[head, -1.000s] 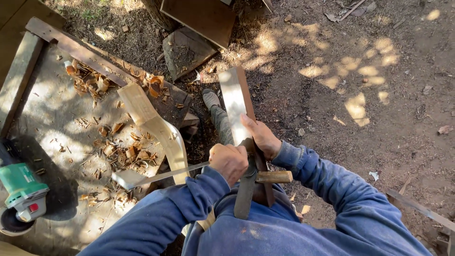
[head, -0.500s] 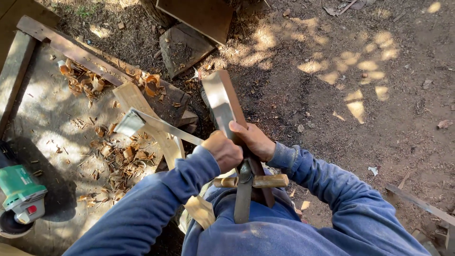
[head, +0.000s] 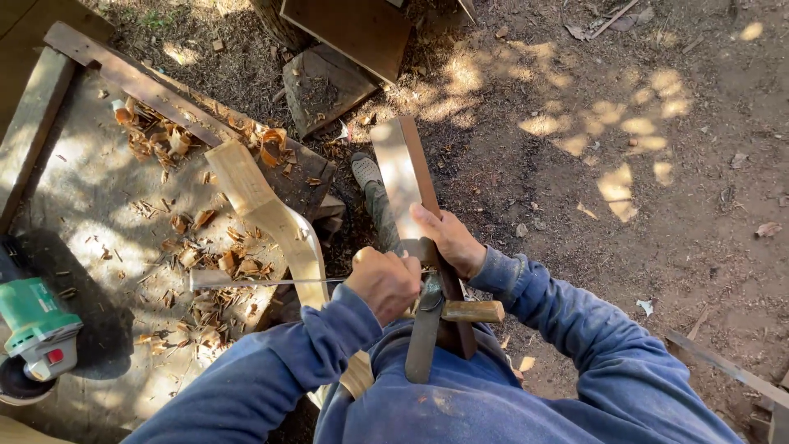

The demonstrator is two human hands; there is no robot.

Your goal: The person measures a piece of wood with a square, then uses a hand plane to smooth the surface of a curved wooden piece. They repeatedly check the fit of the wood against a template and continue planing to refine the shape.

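Concrete slab (head: 99, 197), littered with wood shavings (head: 205, 271), is carrying a curved pale wooden piece (head: 271, 214) and a green angle grinder (head: 33, 325) at its left edge, parked out of the working line. A long flat board (head: 403, 177) is running from the person's lap out over the dirt, braced against the body so it is not sliding. Right hand (head: 450, 240) is wrapping the board to steady it; left hand (head: 385, 284) is fisted round a thin metal blade (head: 255, 282) reaching left, beside a wooden-handled tool (head: 468, 312) in the lap.
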